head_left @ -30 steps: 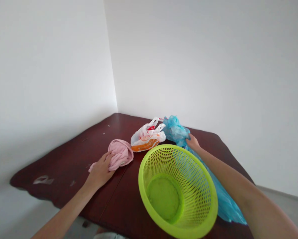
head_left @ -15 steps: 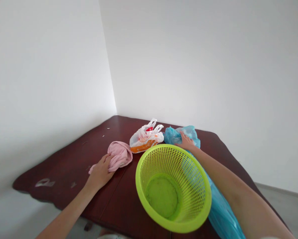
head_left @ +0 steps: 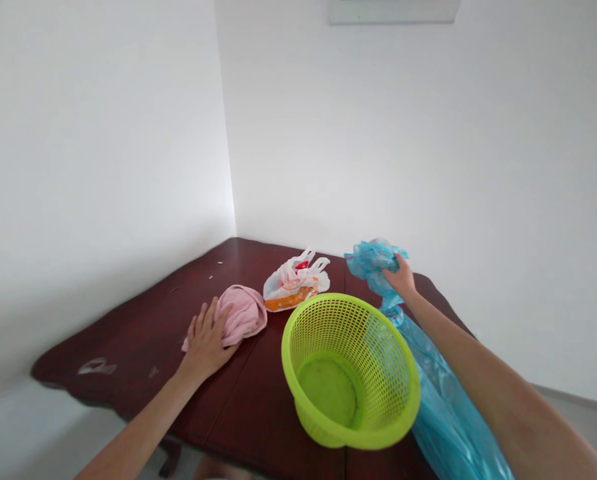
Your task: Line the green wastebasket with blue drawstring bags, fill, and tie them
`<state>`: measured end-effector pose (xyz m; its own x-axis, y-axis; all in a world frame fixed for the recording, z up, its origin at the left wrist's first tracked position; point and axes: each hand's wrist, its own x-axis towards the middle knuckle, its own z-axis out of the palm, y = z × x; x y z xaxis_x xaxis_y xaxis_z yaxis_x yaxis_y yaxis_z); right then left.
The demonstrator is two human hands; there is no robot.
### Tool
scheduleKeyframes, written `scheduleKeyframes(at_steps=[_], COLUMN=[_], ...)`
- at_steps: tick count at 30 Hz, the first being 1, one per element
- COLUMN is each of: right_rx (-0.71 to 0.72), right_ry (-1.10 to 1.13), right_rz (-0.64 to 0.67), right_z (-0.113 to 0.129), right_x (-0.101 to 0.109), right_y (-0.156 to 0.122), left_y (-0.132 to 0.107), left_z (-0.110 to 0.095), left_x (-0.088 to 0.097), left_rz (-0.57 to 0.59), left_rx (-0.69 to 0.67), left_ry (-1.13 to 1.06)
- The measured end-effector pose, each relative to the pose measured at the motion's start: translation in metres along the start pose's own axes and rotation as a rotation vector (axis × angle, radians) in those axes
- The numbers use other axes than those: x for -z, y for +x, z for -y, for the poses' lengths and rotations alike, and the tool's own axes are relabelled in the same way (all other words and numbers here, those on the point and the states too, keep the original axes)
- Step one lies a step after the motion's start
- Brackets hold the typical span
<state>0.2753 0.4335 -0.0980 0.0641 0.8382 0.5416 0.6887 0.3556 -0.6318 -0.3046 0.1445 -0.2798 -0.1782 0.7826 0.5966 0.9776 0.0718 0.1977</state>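
My left hand lies flat with fingers spread on the edge of a crumpled pink cloth on the dark wooden table. My right hand is closed on the bunched top of a long blue plastic bag, which it holds raised above the table's far right. The bag trails down along the table under my right forearm. A lime green mesh basket stands empty between my arms, touching the blue bag.
A white and orange plastic bag lies behind the basket, between the pink cloth and the blue bag. White walls meet in a corner behind the table. Small scraps lie near the table's left edge.
My right hand has closed on the blue bag's top and lifted it up and to the right. My left hand has spread its fingers flatter on the pink cloth.
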Motion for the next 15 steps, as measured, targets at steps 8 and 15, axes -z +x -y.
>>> scheduleKeyframes(at_steps=[8, 15], right_rx=[-0.019, -0.263], right_ry=[0.479, 0.518], right_rz=[-0.296, -0.425], right_z=[0.046, 0.019], right_x=[0.169, 0.278], right_y=[-0.062, -0.302], left_y=[0.002, -0.022], left_z=[-0.012, -0.048], left_x=[0.043, 0.099], left_rz=[-0.036, -0.251], left_rx=[-0.017, 0.003], left_ry=[-0.210, -0.442])
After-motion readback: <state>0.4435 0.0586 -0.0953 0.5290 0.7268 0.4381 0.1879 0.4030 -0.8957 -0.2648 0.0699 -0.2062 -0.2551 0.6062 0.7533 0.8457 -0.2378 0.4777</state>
